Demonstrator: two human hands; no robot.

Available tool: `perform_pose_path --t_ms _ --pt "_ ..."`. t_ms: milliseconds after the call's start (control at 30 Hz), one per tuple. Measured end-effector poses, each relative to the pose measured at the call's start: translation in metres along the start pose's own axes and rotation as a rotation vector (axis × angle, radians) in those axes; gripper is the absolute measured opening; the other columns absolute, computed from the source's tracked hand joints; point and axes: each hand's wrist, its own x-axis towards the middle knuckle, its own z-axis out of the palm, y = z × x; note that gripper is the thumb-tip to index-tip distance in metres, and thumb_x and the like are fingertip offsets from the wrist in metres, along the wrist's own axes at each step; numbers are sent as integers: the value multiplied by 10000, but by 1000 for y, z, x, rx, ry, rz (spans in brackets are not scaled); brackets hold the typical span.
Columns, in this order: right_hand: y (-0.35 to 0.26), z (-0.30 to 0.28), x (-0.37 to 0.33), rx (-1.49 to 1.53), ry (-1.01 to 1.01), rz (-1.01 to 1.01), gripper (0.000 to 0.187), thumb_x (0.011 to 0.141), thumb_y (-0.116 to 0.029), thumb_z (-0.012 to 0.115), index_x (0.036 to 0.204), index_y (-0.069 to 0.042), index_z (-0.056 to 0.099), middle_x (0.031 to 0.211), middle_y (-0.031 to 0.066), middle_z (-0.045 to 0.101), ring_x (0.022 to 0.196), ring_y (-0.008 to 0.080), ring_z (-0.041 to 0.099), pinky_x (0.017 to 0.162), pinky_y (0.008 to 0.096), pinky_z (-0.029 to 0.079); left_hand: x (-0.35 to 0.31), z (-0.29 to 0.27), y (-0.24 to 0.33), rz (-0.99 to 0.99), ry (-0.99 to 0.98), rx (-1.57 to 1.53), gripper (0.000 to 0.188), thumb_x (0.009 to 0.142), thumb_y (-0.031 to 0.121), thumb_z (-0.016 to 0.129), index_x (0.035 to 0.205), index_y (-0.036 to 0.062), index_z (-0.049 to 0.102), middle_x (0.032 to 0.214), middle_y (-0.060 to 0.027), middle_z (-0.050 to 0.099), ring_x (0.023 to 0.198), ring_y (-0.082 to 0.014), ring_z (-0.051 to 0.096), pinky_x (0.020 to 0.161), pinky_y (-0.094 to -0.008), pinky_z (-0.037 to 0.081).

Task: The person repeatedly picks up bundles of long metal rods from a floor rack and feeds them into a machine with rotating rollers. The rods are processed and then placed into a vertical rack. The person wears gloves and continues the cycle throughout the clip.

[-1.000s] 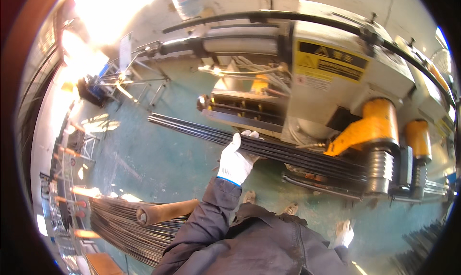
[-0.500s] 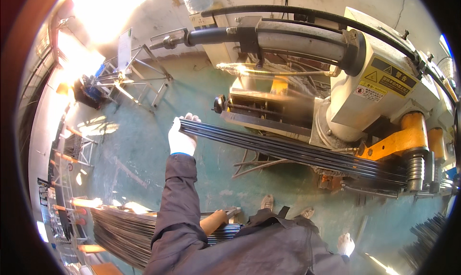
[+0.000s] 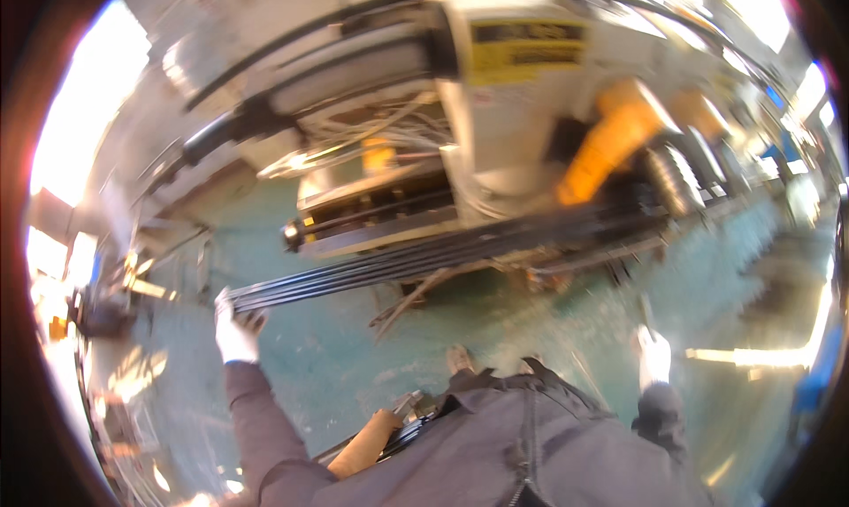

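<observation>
My left hand [image 3: 237,330], in a white glove, is closed round the near-left ends of a bundle of long dark metal rods [image 3: 354,273]. The rods lie side by side and slope up to the right. Their far ends run in under the orange arm [image 3: 610,144] of a large machine, beside a coil spring [image 3: 674,181]; blur hides how they rest there. My right hand [image 3: 653,357], also white-gloved, hangs low at the right, apart from the rods, with its fingers curled. A thin grey bar [image 3: 645,311] shows just past its fingers; whether it is held I cannot make out.
The pale machine body [image 3: 522,126] with a yellow-and-black label stands ahead, a thick cylinder [image 3: 354,73] reaching left from it. Below the rods are bent brown bars [image 3: 407,302]. A tan rounded piece [image 3: 364,445] and more dark rods lie close at my left side.
My view has swung to the right. My left hand still grips the rod ends, now lower and farther left in view, with the rods' slope reversed. More of my right arm shows.
</observation>
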Motion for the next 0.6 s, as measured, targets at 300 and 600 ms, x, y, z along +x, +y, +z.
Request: perform_pose_path --t_ms 300,600 --pt "-243 -34 -39 6 -89 -349 248 1097 -122 786 1311 -4 826 1212 56 856 1119 127 753 1034 324 589 23 -12 -17 -1 248 -11 1023 1132 830 487 1833 99 343 1871 -161 388 1674 -473 414 1356 -629 350" --pt "-343 -91 -50 269 -1055 -1085 214 986 -92 812 1116 68 871 1147 185 879 1164 365 791 1074 500 622 -167 156 -217 -718 -204 -152 652 1221 686 438 877 148 568 884 -41 572 866 -276 550 912 -459 533"
